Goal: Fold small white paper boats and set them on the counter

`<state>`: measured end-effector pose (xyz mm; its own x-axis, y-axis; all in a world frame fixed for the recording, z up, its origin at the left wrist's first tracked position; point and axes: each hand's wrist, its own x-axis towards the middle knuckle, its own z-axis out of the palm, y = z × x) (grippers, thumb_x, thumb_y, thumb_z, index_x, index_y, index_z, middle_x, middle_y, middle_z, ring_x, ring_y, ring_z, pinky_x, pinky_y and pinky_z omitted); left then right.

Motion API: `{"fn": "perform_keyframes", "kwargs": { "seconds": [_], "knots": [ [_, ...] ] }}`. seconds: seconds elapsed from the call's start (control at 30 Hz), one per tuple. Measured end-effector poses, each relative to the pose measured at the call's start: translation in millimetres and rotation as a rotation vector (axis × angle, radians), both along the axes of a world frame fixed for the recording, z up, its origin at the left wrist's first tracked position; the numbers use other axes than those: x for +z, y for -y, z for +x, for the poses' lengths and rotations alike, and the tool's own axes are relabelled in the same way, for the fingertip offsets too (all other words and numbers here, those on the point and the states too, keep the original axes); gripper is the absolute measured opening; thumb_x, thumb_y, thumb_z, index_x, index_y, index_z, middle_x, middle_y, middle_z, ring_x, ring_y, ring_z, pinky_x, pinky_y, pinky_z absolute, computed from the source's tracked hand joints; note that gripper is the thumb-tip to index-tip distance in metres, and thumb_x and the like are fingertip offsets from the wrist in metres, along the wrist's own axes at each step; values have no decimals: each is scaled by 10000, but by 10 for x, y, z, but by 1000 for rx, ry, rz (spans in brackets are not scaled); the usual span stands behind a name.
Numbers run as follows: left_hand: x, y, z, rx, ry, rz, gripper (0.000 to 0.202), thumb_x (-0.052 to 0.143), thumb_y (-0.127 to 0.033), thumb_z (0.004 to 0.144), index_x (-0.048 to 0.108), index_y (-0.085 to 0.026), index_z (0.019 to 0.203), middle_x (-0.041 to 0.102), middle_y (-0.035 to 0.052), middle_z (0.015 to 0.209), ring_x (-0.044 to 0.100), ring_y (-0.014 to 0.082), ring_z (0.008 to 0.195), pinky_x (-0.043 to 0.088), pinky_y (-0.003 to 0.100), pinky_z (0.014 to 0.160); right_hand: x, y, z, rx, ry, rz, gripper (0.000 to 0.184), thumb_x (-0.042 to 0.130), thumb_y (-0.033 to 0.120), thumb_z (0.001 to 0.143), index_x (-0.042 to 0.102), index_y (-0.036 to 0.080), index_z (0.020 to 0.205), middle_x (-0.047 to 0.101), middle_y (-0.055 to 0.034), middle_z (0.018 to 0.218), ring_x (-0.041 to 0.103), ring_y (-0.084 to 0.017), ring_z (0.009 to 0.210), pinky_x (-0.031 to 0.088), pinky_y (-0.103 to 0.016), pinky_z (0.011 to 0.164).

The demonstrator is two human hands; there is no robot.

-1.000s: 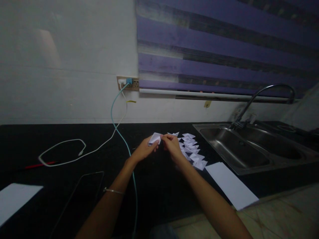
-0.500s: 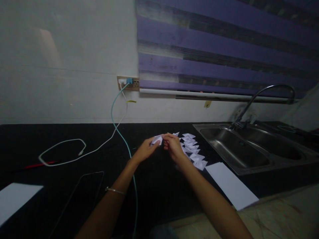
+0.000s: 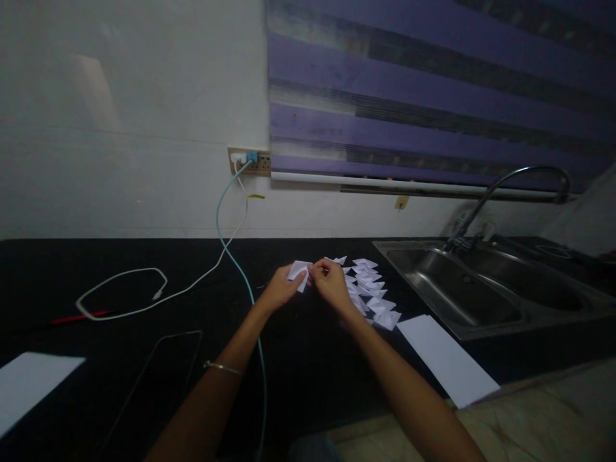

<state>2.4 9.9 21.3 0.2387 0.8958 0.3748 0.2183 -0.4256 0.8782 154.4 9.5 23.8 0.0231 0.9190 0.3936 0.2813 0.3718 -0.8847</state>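
Observation:
Between thumb and fingers, my left hand (image 3: 282, 287) pinches a small folded piece of white paper (image 3: 299, 269), held over the dark counter. My right hand (image 3: 332, 280) meets it at the right edge, thumb and index finger pinched together on the paper. Just right of that hand lie several folded white paper pieces (image 3: 373, 285), overlapping in rows and partly hidden behind my right hand. Further right rests a stack of flat white paper strips (image 3: 447, 359) near the counter's front edge.
A steel double sink (image 3: 457, 295) with a curved faucet (image 3: 500, 183) is at the right. A teal cable (image 3: 240, 273) and a white cable (image 3: 192, 282) run from the wall outlet (image 3: 260, 163). A phone (image 3: 154, 385), red pen (image 3: 79, 317) and white sheet (image 3: 33, 385) lie left.
The folded paper has turned in my left hand, showing a broader face and a corner pointing down. My right hand has shifted slightly left along its edge.

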Motion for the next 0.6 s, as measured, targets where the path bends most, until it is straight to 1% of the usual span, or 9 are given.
{"fn": "perform_keyframes", "kwargs": {
  "seconds": [0.13, 0.27, 0.37, 0.43, 0.5, 0.6],
  "knots": [
    [5, 2, -13, -7, 7, -20, 290, 560, -376, 847, 678, -116, 896, 714, 81, 783, 656, 180, 686, 500, 259, 647, -9, -13, -36, 68, -168, -107, 226, 638, 409, 720, 559, 202, 676, 536, 22, 517, 518, -140, 498, 387, -246, 494],
    [-4, 8, -29, -25, 22, -27, 282, 564, -391, 845, 641, -126, 907, 699, 85, 801, 647, 177, 686, 499, 262, 631, 64, 19, -41, 170, -293, -203, 215, 666, 379, 684, 545, 202, 698, 516, 41, 485, 525, -139, 462, 395, -251, 474],
    [8, 31, -29, -9, 44, -18, 265, 596, -369, 824, 568, -145, 963, 678, 65, 813, 635, 164, 687, 490, 255, 618, 134, 51, -5, 227, -305, -274, 197, 665, 337, 677, 544, 182, 666, 540, 28, 473, 515, -123, 447, 350, -228, 443],
    [27, 54, -24, -10, 68, -34, 271, 603, -360, 819, 518, -160, 981, 661, 47, 803, 629, 158, 683, 485, 251, 609, 146, 49, 37, 260, -282, -334, 179, 650, 316, 683, 558, 165, 651, 567, 12, 492, 489, -102, 435, 306, -208, 420],
    [43, 77, -21, -29, 80, -59, 286, 605, -366, 815, 493, -170, 990, 648, 33, 793, 626, 157, 684, 480, 249, 604, 125, 26, 84, 299, -250, -380, 163, 625, 304, 700, 578, 156, 649, 568, 11, 499, 456, -84, 423, 276, -197, 408],
    [47, 93, -25, -55, 74, -85, 332, 623, -384, 797, 477, -177, 1012, 637, 17, 776, 624, 156, 669, 470, 244, 584, 76, -18, 139, 375, -214, -426, 166, 600, 293, 716, 580, 152, 629, 555, 13, 493, 414, -71, 409, 264, -197, 403]
  ]
}}
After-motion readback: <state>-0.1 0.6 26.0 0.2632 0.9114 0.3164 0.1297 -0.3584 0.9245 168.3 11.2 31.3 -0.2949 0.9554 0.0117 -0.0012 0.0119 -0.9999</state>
